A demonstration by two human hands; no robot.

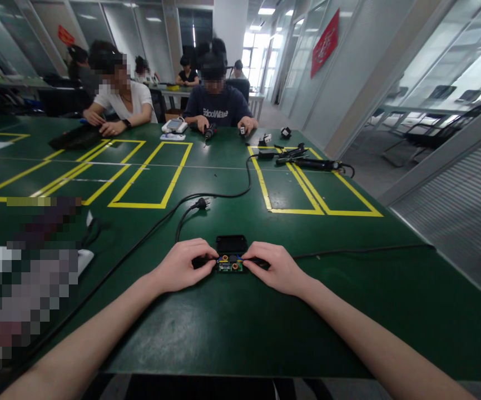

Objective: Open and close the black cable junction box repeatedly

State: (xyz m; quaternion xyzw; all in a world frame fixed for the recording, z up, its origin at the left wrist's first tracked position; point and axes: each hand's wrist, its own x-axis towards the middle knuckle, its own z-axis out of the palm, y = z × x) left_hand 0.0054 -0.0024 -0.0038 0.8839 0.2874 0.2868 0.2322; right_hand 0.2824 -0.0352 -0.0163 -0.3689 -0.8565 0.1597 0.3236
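Observation:
In front of me an opened power adapter lies on the green table, its circuit board (231, 265) showing copper-wound coils and coloured wires. Just behind the board is its black plastic cover (231, 243). My left hand (188, 264) is closed in a pinch on the black power cord at the adapter's left end. This cord appears to run back to a mains plug (201, 204). At the right end, my right hand (274, 266) pinches the black output cable (348, 251), which stretches off to the right. Fingers partly cover both cable entries.
Another long black cable (140, 236) crosses the green table (223, 333) to a soldering iron-like tool (315, 164) at the back right. Yellow tape outlines (138, 205) mark the surface. Across the table a person in a dark shirt (219, 105) holds a drill (210, 131).

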